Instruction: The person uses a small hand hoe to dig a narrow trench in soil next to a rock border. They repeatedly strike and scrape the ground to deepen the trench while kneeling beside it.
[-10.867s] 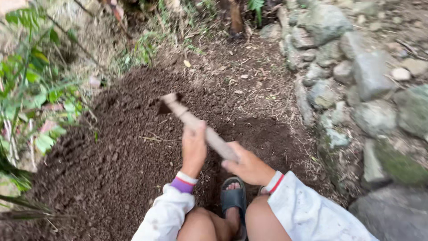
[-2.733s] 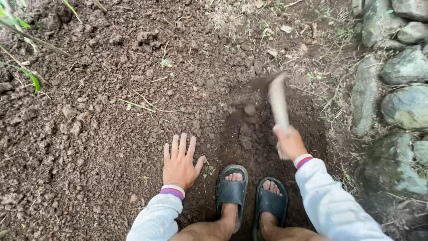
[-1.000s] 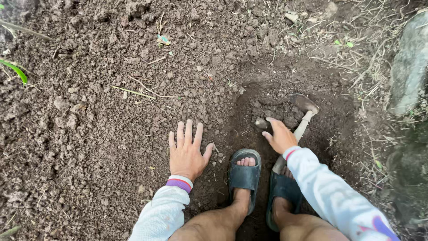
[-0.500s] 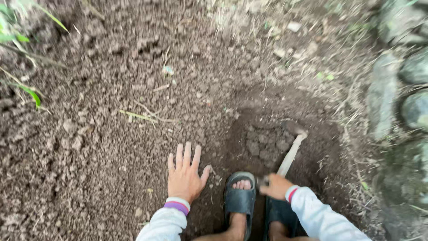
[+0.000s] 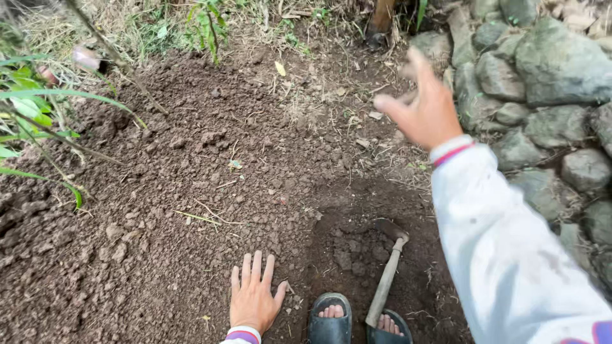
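Hoe [image 5: 385, 280] lies lower middle, let go; my left hand [image 5: 254, 299] props flat on soil [image 5: 191, 191], right hand [image 5: 424, 108] raised, open, empty.

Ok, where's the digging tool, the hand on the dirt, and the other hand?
digging tool [image 5: 384, 285]: head view, middle of its wooden handle.
left hand [image 5: 254, 301]: head view, back of the hand, flat on the soil.
right hand [image 5: 426, 108]: head view, back of the raised, empty hand.

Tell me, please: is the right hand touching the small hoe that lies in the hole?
Apart. The head view shows the right hand raised, open and empty, while the small hoe lies far below it in the hole.
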